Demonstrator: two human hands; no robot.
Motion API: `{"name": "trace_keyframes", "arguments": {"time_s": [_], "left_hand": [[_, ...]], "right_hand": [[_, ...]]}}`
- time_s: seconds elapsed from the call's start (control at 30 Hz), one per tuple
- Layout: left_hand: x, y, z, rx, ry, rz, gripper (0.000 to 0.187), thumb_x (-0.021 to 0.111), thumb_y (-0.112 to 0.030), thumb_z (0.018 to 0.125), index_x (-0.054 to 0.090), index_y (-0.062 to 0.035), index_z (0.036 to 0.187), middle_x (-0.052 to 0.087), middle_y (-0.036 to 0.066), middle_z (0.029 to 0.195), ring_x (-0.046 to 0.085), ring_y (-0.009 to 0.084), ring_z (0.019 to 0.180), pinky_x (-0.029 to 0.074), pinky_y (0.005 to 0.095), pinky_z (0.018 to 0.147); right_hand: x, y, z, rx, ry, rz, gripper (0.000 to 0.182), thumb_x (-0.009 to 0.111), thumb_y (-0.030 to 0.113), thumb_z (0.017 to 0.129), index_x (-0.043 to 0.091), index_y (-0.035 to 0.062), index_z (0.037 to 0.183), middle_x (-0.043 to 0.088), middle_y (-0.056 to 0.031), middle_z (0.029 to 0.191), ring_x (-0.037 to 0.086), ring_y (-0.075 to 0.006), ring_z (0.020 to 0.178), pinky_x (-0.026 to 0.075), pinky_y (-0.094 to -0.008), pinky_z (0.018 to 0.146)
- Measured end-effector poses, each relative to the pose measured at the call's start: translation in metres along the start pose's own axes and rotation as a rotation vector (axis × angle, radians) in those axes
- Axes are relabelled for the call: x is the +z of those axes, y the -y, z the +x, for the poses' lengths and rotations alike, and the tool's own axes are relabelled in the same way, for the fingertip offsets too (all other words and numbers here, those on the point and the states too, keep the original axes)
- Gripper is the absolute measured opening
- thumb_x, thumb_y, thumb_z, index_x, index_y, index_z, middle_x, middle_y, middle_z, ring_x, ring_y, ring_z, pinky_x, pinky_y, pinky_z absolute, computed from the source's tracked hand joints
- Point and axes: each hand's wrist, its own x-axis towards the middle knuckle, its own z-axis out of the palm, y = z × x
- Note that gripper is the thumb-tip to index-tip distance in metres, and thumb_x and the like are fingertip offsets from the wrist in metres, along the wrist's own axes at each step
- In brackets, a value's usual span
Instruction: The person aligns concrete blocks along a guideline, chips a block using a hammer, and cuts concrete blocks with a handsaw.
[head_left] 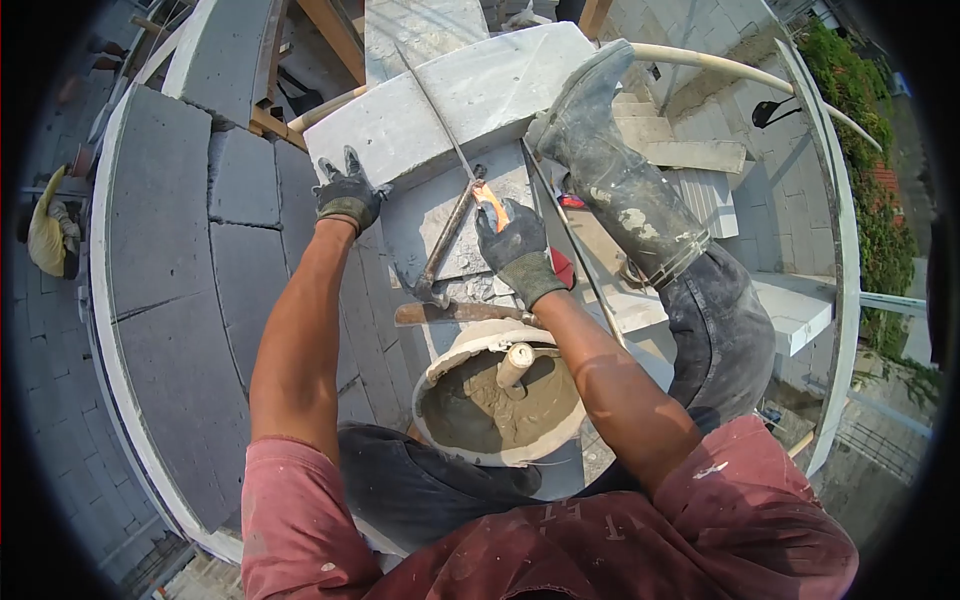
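Observation:
My left hand point(349, 190), in a dark glove, rests with its fingers spread against the near left edge of a pale concrete block point(480, 85). My right hand point(513, 240), gloved too, is closed around the orange handle of a handsaw point(440, 117), whose long blade lies across the block. The person's muddy boot point(620, 150) presses on the block's right end. Below the blade, a claw hammer point(449, 232) lies on a dusty slab. A long tool with a worn wooden handle point(440, 313) sits just in front of the bucket.
A bucket point(424, 398) of wet mortar stands between the legs, with a light handle point(515, 366) sticking up from it. A block wall point(160, 220) runs along the left. Another person point(52, 230) is far below at left. A metal bar point(575, 240) leans right of the saw.

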Motion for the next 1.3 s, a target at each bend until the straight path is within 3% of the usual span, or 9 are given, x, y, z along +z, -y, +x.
{"name": "trace_keyframes", "arguments": {"time_s": [0.17,0.4,0.47,0.6,0.67,0.77,0.93,1.13,1.3], "left_hand": [[0.023,0.012,0.016,0.012,-0.027,0.071,0.102,0.054,-0.062,0.086,0.004,-0.0054,0.154,0.016,0.042,0.148,0.042,0.0550,0.127,0.037,0.0532,0.107],[-0.005,0.000,-0.001,0.015,-0.036,0.053,0.102,0.055,-0.061,0.086,0.004,-0.0047,0.154,0.016,0.043,0.147,0.046,0.0562,0.123,0.040,0.0513,0.104],[-0.006,0.003,-0.006,-0.016,0.051,-0.062,0.102,0.057,-0.061,0.085,0.007,-0.0059,0.154,0.014,0.042,0.149,0.028,0.0521,0.138,0.029,0.0549,0.111],[-0.004,0.005,-0.002,-0.017,0.068,-0.049,0.104,0.058,-0.061,0.084,0.005,-0.0060,0.154,0.012,0.044,0.148,0.028,0.0533,0.137,0.029,0.0555,0.111],[0.003,0.003,-0.002,-0.023,0.009,-0.054,0.105,0.058,-0.061,0.084,0.004,-0.0060,0.154,0.012,0.044,0.148,0.029,0.0541,0.137,0.030,0.0560,0.110],[0.000,0.006,-0.002,-0.012,0.007,-0.007,0.105,0.057,-0.061,0.085,0.002,-0.0051,0.154,0.013,0.045,0.147,0.040,0.0554,0.128,0.034,0.0545,0.107],[0.007,0.006,0.004,0.017,0.002,0.037,0.105,0.055,-0.063,0.085,0.001,-0.0046,0.154,0.015,0.048,0.144,0.046,0.0565,0.123,0.039,0.0522,0.104],[0.015,0.007,0.004,0.018,-0.088,0.065,0.103,0.055,-0.062,0.086,0.004,-0.0037,0.154,0.017,0.048,0.143,0.048,0.0577,0.120,0.043,0.0514,0.101],[0.017,0.010,0.006,0.042,-0.069,0.047,0.102,0.055,-0.061,0.086,0.004,-0.0032,0.154,0.017,0.049,0.143,0.050,0.0584,0.117,0.046,0.0507,0.097]], "right_hand": [[-0.072,-0.010,-0.071,0.038,0.196,0.048,0.023,0.063,0.021,0.088,0.066,0.0017,0.100,0.067,-0.0198,0.085,0.067,-0.0355,0.075,0.054,-0.0413,0.068],[-0.003,0.005,0.001,0.101,0.081,0.052,0.027,0.066,0.026,0.083,0.064,-0.0007,0.086,0.064,-0.0248,0.079,0.062,-0.0428,0.075,0.051,-0.0437,0.066],[-0.014,-0.009,-0.011,0.056,0.073,-0.004,0.027,0.064,0.026,0.086,0.064,-0.0008,0.089,0.064,-0.0238,0.078,0.062,-0.0425,0.075,0.050,-0.0454,0.066],[-0.069,-0.007,-0.068,0.010,0.170,0.066,0.029,0.059,0.030,0.091,0.065,0.0038,0.098,0.065,-0.0204,0.077,0.065,-0.0370,0.072,0.052,-0.0452,0.066],[-0.058,-0.011,-0.047,0.062,0.250,-0.049,0.028,0.058,0.029,0.090,0.065,0.0038,0.099,0.066,-0.0220,0.081,0.065,-0.0392,0.074,0.052,-0.0464,0.067],[0.007,-0.018,-0.005,-0.029,-0.002,0.037,0.026,0.060,0.027,0.089,0.065,0.0019,0.091,0.064,-0.0212,0.078,0.062,-0.0414,0.072,0.049,-0.0469,0.064],[-0.060,-0.021,-0.070,-0.072,0.125,0.004,0.025,0.058,0.026,0.092,0.065,0.0020,0.090,0.064,-0.0206,0.078,0.061,-0.0397,0.070,0.049,-0.0453,0.065],[0.002,-0.026,-0.028,0.093,0.048,0.081,0.029,0.061,0.026,0.090,0.062,-0.0024,0.084,0.063,-0.0231,0.074,0.060,-0.0413,0.070,0.048,-0.0442,0.064],[-0.046,-0.025,-0.055,0.018,0.153,0.015,0.026,0.060,0.025,0.090,0.064,-0.0008,0.089,0.065,-0.0214,0.079,0.062,-0.0397,0.073,0.049,-0.0442,0.066]]}}
